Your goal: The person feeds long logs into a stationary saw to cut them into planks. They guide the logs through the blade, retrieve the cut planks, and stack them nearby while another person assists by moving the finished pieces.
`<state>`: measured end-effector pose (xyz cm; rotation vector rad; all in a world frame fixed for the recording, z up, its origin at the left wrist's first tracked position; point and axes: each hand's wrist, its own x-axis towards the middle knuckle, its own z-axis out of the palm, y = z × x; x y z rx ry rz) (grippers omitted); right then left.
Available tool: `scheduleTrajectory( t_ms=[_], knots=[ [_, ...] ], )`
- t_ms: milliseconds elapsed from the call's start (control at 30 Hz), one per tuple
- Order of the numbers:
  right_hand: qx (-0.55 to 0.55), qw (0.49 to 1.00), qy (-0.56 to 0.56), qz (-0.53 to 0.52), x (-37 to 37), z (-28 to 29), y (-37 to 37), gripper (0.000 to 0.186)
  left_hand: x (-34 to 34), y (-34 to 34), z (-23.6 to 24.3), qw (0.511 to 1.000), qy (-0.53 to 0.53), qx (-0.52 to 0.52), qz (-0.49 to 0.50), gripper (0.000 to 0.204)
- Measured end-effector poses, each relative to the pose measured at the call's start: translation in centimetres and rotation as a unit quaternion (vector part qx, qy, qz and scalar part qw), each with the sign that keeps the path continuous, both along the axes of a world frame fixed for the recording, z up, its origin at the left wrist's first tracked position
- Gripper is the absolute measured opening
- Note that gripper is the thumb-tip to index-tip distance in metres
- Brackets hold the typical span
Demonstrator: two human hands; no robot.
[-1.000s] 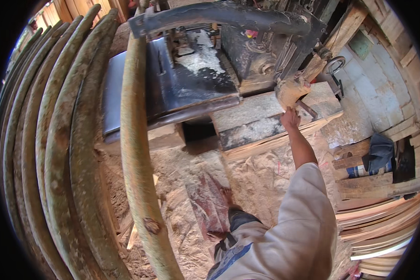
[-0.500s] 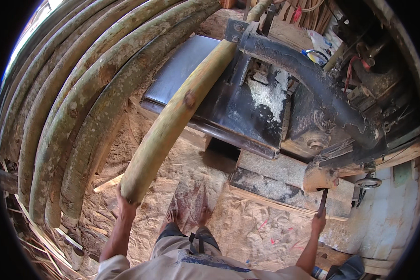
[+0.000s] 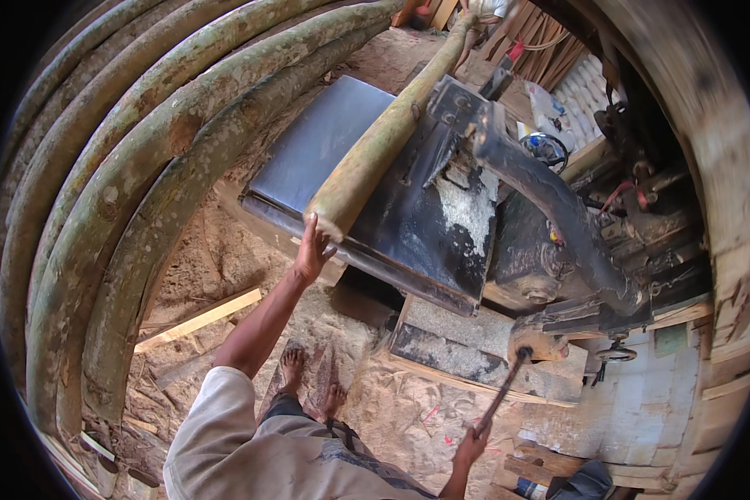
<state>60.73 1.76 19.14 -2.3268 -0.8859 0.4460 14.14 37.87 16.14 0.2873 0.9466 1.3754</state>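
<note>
A long peeled log [image 3: 371,162] lies across the dark metal table [image 3: 308,154] of a sawing machine, its near end just over the table's front edge. My left hand [image 3: 312,252] presses on that near end with fingers stretched out, not wrapped round it. Down at the right, my right hand [image 3: 472,446] is closed round the lower end of a dark lever bar [image 3: 505,392]. The bar's upper end meets a rounded wooden block [image 3: 542,343] on the machine. A black curved machine arm [image 3: 550,179] rises beside the log, hiding where blade and wood meet.
Several long bark-covered logs [image 3: 154,158] lie stacked on the left. A pale wood strip [image 3: 198,320] rests on the sawdust-covered floor near my feet. Another person [image 3: 485,10] is by the log's far end. A small handwheel [image 3: 617,353] sticks out at the right.
The log has slid forward and away along the table, my left hand following its near end. The lever bar has swung lower and left, with my right hand still gripping it.
</note>
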Motion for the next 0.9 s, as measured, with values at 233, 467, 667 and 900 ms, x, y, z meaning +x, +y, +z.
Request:
scheduleTrajectory(
  t_ms=[233, 467, 667, 900],
  knots=[
    [0.148, 0.913, 0.375, 0.068, -17.2, 5.4, 26.6, 0.059, -5.6, -4.1, -3.8, 0.984, 0.084, 0.005, -0.159, 0.088],
    [0.1, 0.848, 0.495, 0.162, -27.9, 7.4, 43.0, 0.038, -12.6, -32.0, -19.7, 0.913, 0.195, -0.339, -0.116, 0.079],
    [0.109, 0.873, 0.446, 0.164, -29.4, 4.7, 42.4, 0.032, -17.1, -53.4, -22.1, 0.782, 0.243, -0.552, -0.158, 0.065],
    [0.124, 0.901, 0.242, 0.338, -37.0, 5.8, 37.4, 0.064, -13.8, -48.6, -18.0, 0.873, 0.13, -0.469, -0.034, 0.07]
  ],
)
